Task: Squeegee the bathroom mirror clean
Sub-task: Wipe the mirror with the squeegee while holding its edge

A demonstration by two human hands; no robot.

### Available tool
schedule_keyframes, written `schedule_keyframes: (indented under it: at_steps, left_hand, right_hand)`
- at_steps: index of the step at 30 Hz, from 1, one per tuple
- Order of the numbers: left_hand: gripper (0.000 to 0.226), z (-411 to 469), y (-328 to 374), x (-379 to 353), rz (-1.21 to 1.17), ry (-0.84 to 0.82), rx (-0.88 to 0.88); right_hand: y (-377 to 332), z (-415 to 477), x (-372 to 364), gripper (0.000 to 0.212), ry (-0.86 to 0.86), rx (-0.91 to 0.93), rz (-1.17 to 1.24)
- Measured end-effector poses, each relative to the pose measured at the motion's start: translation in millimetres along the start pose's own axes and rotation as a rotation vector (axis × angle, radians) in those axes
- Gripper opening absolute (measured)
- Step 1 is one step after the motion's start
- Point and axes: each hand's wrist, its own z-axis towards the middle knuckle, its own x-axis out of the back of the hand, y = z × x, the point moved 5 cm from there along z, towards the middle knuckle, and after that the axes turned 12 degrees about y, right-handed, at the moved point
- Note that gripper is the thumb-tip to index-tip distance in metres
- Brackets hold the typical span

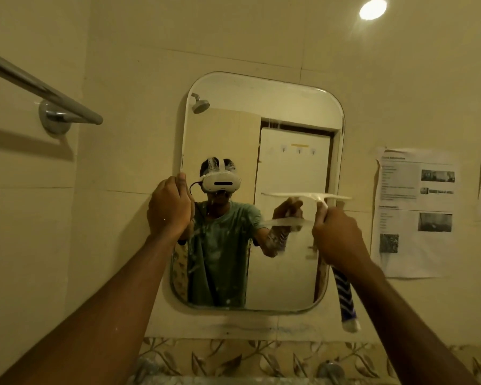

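a: the mirror [261, 273] fills the middle of the tiled wall, rounded corners, with foam streaks across its lower half and a clearer band up top. where does the person stand with it?

b: the left hand [169, 208] is curled closed against the mirror's left edge, apparently bracing it; whether the fingers hook behind the glass can't be told. the right hand [338, 236] is wrapped tight around the squeegee [314, 196], whose pale blade lies level across the right side of the glass at mid height. a striped blue cloth [345, 298] hangs down from that same fist.

a: what might go wrong?

b: likely the blade overhanging the right edge. if it tips off the rim, part of the rubber lifts and leaves a wet line. the dangling cloth could also drag over wiped glass and smear it.

a: and the papers [417, 212] taped just beside?

b: flung drips could spot them.
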Motion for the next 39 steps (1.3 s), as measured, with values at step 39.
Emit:
schedule_keyframes:
  at_steps: [39]
  left_hand:
    - [0.044, -3, -3, 0, -0.013, -0.059, -0.041]
  right_hand:
    - [48, -84, -28, 0.038, 0.030, -0.044, -0.077]
